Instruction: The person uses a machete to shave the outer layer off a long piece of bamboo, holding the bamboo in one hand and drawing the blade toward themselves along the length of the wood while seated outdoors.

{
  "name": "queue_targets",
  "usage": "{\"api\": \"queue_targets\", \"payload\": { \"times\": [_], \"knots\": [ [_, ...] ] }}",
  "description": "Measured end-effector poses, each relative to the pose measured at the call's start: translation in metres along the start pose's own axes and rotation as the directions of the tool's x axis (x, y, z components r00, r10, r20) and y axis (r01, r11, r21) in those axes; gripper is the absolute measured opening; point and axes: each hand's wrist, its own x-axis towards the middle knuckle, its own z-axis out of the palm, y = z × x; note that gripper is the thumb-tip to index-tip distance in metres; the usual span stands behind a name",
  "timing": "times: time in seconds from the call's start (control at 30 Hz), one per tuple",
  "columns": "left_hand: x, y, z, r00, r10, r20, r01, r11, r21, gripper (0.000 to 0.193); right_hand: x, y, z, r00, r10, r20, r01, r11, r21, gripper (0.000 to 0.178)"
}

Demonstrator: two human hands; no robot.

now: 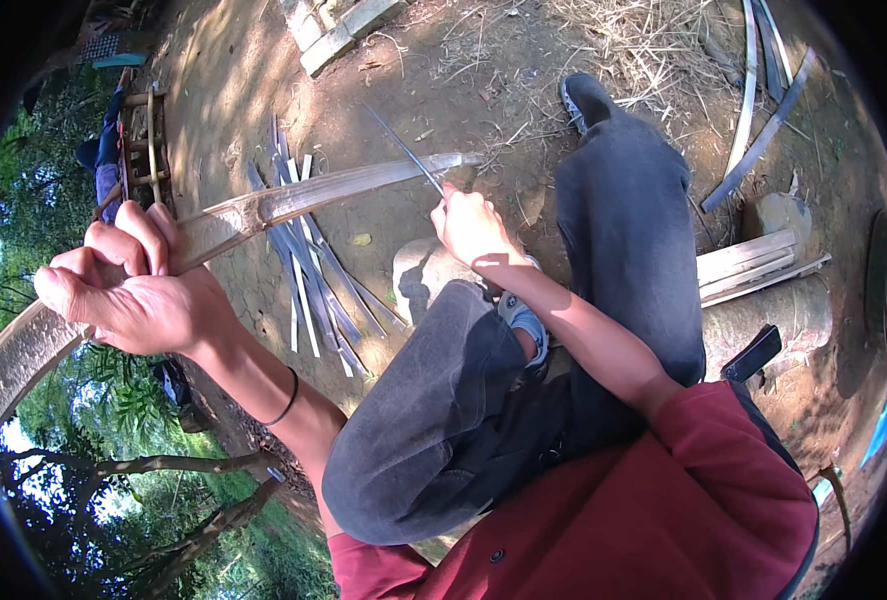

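A long split bamboo piece [328, 190], pale with a raised node, runs from the left rim toward the middle. My left hand [133, 280] is closed around it near its left part, with a dark band on the wrist. Over the bamboo's right end lies the thin dark blade of a knife [400, 145], slanting up and left. My right hand [475, 230] is closed on the knife; its handle is hidden in the fingers. Whether the blade touches the bamboo, I cannot tell.
Several thin strips [313, 270] lie in a pile on the dirt beyond my left knee. Farther right are more long strips [771, 130], dry straw [633, 40] and a log [778, 315] with split pieces [748, 265]. Blocks [348, 35] stand at the top; another person [109, 165] is far left.
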Motion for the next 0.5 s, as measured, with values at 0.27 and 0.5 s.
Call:
{"api": "queue_targets", "payload": {
  "times": [0.27, 0.5],
  "knots": [
    [0.003, -0.003, -0.008, 0.999, -0.027, -0.029, 0.026, 0.999, -0.024, 0.037, 0.027, 0.043, 0.014, 1.0, 0.008, 0.016, -0.008, 1.0, -0.005, 0.027],
    [0.0, -0.003, -0.004, 1.0, -0.023, -0.011, 0.023, 1.0, -0.012, 0.035, 0.027, 0.054, 0.027, 0.998, 0.068, -0.01, -0.068, 0.997, -0.048, 0.028]
  ]
}}
